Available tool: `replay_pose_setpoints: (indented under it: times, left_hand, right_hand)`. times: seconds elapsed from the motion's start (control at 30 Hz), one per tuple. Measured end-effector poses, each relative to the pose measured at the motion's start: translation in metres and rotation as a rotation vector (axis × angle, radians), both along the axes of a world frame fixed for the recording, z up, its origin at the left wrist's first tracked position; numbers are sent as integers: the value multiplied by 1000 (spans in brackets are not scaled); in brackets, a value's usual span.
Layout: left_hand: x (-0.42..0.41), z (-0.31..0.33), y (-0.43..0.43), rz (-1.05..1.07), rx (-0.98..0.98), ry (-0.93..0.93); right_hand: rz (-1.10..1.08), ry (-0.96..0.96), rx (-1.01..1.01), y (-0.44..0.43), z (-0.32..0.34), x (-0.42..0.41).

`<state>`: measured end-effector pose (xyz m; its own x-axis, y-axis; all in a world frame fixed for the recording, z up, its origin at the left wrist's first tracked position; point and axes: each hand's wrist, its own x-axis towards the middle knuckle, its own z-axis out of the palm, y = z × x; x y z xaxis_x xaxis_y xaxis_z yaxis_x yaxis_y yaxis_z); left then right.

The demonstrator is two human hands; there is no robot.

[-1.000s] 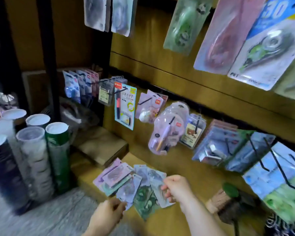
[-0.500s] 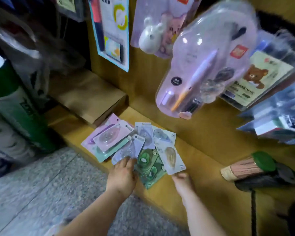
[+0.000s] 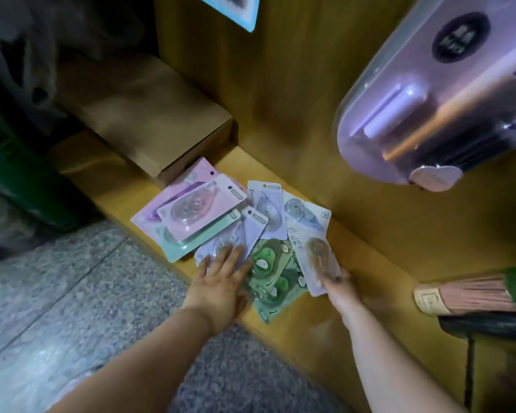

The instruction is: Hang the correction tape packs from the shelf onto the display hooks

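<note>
**Pick-up stage: no pack hung yet.**
The correction tape packs lie fanned on the shelf, just beside the cardboard box. The left hand rests on a lilac pack, fingers straight and spread, gripping nothing. The right hand pinches the near corner of a white pack. Probable next move: lift that pack and locate its hang hole. No hooks are in view.

Under my left hand lies a lilac pack; beside it is a green pack dotted with white shapes. My right hand holds a white pack, its tape case brownish. A pink pack overlaps a mint pack. The shelf is honey-yellow wood, the floor speckled grey.
</note>
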<state>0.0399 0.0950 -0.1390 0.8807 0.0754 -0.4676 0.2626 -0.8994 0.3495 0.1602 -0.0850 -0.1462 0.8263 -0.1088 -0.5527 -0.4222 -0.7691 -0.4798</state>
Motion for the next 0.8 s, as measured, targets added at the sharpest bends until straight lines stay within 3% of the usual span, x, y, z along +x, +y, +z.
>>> replay_pose_setpoints:
  times: [0.17, 0.3, 0.47, 0.67, 0.8]
  left_hand:
    - [-2, -4, -2, 24, -31, -27]
    - [-5, -9, -4, 44, -34, -43]
    - [-7, -10, -9, 80, -33, -58]
    - [-9, -7, -13, 83, -74, -80]
    - [-17, -7, -18, 74, -180, -185]
  right_hand:
    - [-143, 30, 125, 7, -8, -3]
    - [-240, 188, 225, 6, -8, -14]
    - [-423, 368, 490, 9, -8, -29]
    - [-425, 440, 659, 8, 1, -42]
    - [-367, 381, 569, 30, 2, -48]
